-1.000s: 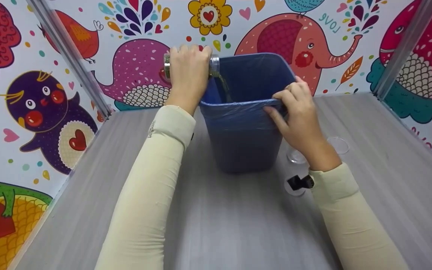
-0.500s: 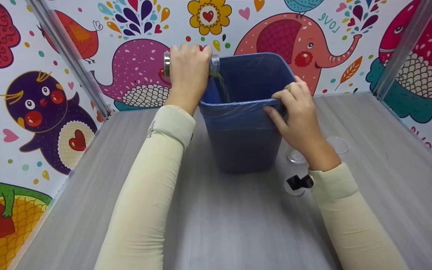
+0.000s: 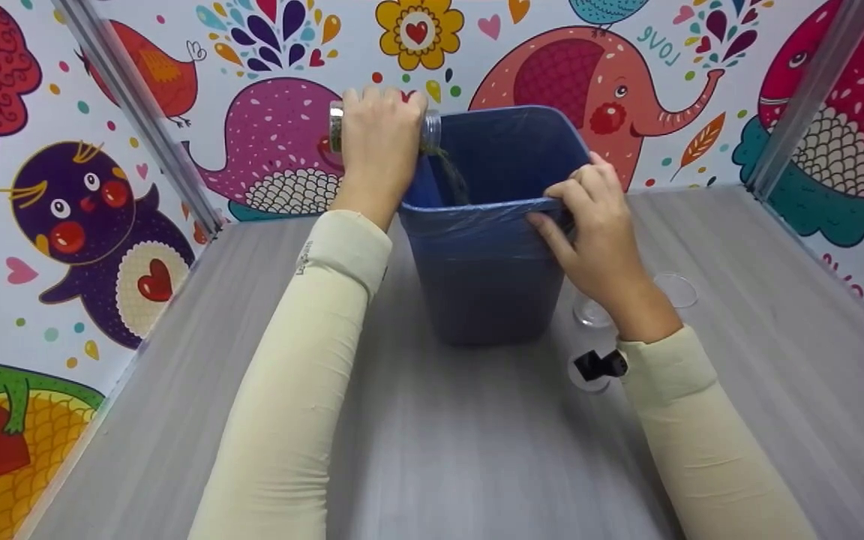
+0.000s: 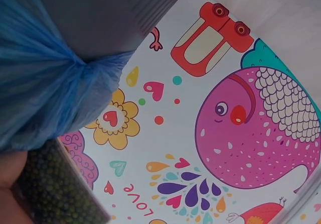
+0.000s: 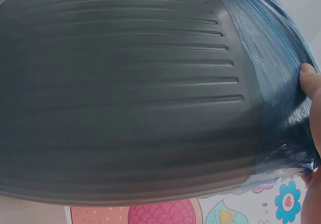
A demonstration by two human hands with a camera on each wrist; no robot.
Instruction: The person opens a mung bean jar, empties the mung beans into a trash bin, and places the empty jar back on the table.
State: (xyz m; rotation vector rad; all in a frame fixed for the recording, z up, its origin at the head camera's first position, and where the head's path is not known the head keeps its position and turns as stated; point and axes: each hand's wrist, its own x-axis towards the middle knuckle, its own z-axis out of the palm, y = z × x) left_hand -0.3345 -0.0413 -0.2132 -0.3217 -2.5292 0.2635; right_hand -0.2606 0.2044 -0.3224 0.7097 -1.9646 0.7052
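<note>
Tipped on its side, a clear jar is gripped by my left hand at the left rim of a dark trash can. A thin stream of small green beans falls from the jar's mouth into the trash can. Through the jar's wall in the left wrist view, many green beans show close up. A blue plastic bag lines the can and folds over its rim. My right hand pinches the lined rim at the right, thumb outside. The bottom inside the can is hidden.
Beside the can, near my right wrist, a clear round container and a clear ring-like lid lie on the grey table. Another small round piece is partly covered by the wrist camera. Cartoon-printed walls stand behind and beside.
Beans keep streaming out, and the stream now reaches slightly farther right into the can. My left hand and the jar have shifted very slightly right; my right hand stays put.
</note>
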